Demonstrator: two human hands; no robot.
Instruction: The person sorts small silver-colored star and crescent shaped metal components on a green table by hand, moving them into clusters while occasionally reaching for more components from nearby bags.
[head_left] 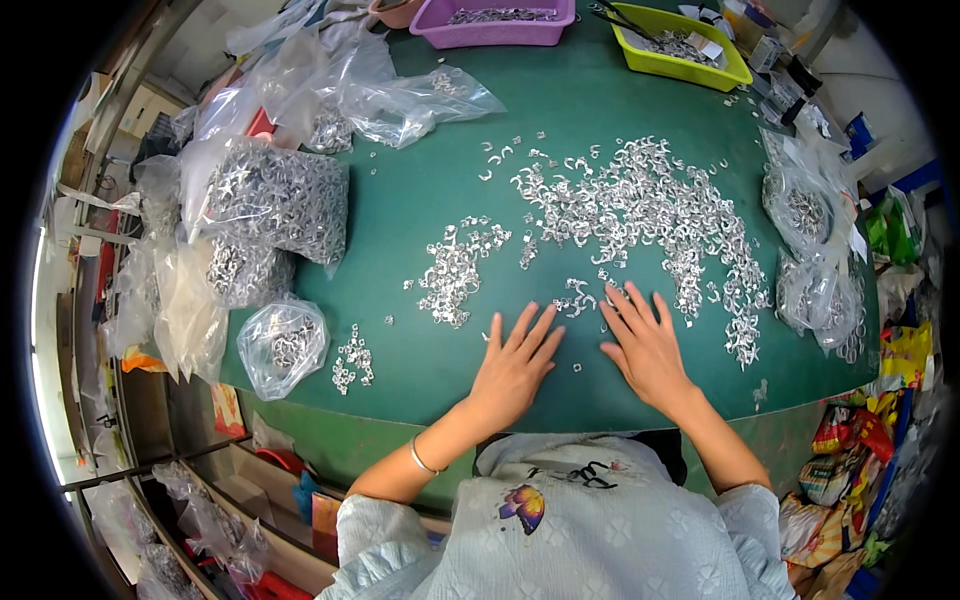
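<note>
My left hand [513,372] lies flat near the front of the green table, fingers spread and pointing away from me. My right hand [645,350] rests palm down to its right, its fingers also apart. Just beyond the fingertips is a small cluster of silver metal pieces [574,298], some of them curved. A large spread of similar curved metal pieces [640,205] covers the table ahead of my right hand. Ahead and to the left of my left hand lies a smaller pile of metal pieces [452,272]. Neither hand visibly grips anything.
Plastic bags full of metal parts [275,200] crowd the left side, with a small open bag [284,348] and a little pile [352,360] nearby. More bags [815,240] line the right edge. A purple tray [490,34] and a yellow-green tray [680,68] stand at the back.
</note>
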